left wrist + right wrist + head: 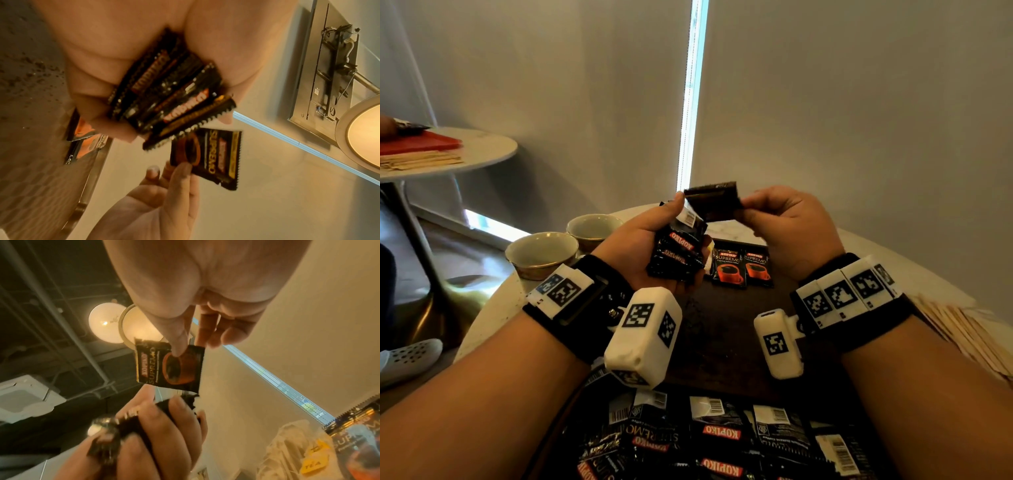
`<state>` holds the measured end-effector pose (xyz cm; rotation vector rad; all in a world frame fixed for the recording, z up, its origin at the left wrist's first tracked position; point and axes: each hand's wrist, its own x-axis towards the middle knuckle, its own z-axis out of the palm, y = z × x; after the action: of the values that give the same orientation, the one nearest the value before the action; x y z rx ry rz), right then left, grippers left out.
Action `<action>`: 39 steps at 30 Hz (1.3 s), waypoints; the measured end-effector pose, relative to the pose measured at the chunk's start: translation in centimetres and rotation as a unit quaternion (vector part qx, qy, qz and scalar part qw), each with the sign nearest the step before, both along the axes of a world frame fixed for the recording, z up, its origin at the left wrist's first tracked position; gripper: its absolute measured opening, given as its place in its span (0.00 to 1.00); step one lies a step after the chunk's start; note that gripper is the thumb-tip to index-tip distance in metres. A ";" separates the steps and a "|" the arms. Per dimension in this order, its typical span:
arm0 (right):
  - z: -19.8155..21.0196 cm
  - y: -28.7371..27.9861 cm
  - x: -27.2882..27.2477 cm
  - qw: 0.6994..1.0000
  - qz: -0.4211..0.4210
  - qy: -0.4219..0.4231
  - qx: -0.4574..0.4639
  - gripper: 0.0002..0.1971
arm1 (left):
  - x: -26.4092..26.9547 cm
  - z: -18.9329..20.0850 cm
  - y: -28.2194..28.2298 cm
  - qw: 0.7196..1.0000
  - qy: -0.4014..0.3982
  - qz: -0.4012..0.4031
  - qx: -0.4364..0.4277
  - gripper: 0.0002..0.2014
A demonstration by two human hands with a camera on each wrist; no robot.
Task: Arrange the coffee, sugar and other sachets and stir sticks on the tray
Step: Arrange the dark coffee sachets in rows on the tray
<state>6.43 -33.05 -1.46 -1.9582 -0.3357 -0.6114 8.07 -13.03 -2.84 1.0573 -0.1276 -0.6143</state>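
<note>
Pinching sachet [714,202], right hand [787,229] apparently raised.

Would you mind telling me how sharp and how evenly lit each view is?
Head view: fairly sharp, with a blown-out window strip; the pinched sachet is dim. Left wrist view: the sachet stack is motion-blurred. Right wrist view: ceiling lamps glare and the left hand is smeared.

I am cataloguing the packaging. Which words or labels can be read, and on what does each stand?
"KOPIKO SUPREMO": two sachets lying on the tray.
"KOPIKO": stack of sachets in the left hand.
"KOPIKO SUPREMO": single sachet pinched by the right hand.
"TEA": yellow tag.
Barcodes and small print on the loose sachets: too small to read.
</note>
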 end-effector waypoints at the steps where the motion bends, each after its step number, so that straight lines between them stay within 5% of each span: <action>1: 0.0 -0.5 0.3 0.999 -0.029 0.001 0.030 0.10 | 0.2 -0.1 0.0 1.000 0.009 0.004 -0.005 0.29; 5: -0.7 -3.2 2.0 0.986 -0.097 0.055 0.124 0.06 | 0.6 -0.2 0.0 0.999 0.018 0.039 -0.034 0.22; 11: -3.8 -6.0 4.1 0.935 -0.081 0.261 0.227 0.29 | 0.7 -0.3 0.1 0.998 -0.007 0.028 -0.061 0.21; 15: -5.1 -6.4 4.3 0.912 -0.105 0.327 0.225 0.26 | 0.7 -0.3 0.1 0.997 0.006 0.032 -0.064 0.20; 20: -5.9 -7.2 4.8 0.904 -0.153 0.364 0.161 0.18 | 0.6 -0.3 0.0 0.997 0.019 0.051 -0.061 0.18; 39: -5.8 -7.4 4.6 0.909 -0.146 0.383 0.073 0.27 | 1.3 -0.8 -0.3 0.998 -0.004 0.055 -0.024 0.21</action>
<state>11.02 -40.49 -7.24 -1.9487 0.4867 -0.0087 9.36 -13.29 -3.64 1.0131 -0.0909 -0.5047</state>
